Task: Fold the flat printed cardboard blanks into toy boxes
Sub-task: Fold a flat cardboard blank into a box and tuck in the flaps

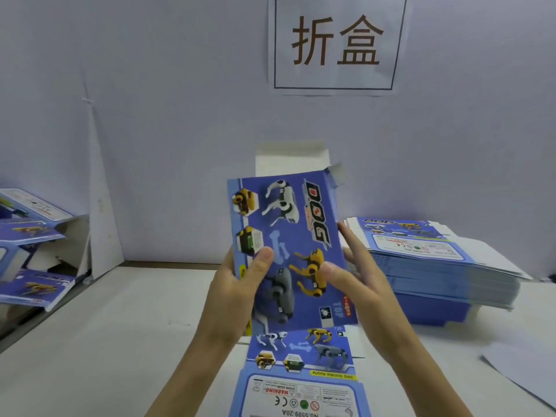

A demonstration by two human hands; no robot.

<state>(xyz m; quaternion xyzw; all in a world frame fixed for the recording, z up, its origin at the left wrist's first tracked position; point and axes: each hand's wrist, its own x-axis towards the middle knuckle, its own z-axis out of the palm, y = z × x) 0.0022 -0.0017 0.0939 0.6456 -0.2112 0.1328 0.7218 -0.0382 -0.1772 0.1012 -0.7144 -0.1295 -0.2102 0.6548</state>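
I see the person holding one printed cardboard blank point(288, 251) up above the desk point(120, 341), between both hands. The left hand point(237, 284) grips its left edge. The thumb lies across the blue printed face beside a picture of a bone, and the rest of that hand is hidden behind the card. The right hand point(358, 278) takes the right edge, with the thumb pressed on the yellow robot dog. Its fingers point(350, 239) reach up behind the card and show past its edge. Both hands are grasping the blank, pinching it front to back.

The main panel stands nearly upright, its top leaning a little to the left, with the word DOG running sideways down it. A white flap point(288, 159) sticks up behind the top edge. A lower panel with a warning label extends toward the person, low over the desk; I cannot tell whether it touches the surface.

On the desk to the right, just beside the right hand, lies a thick stack of flat blanks point(436, 266), printed side up. At the far left edge, folded boxes point(30, 251) lie in a loose heap. On the pale wall point(180, 115) behind the desk hangs a paper sign point(337, 43) with two large brown characters inside a thin frame. A white sheet point(523, 374) lies on the desk at the right edge.
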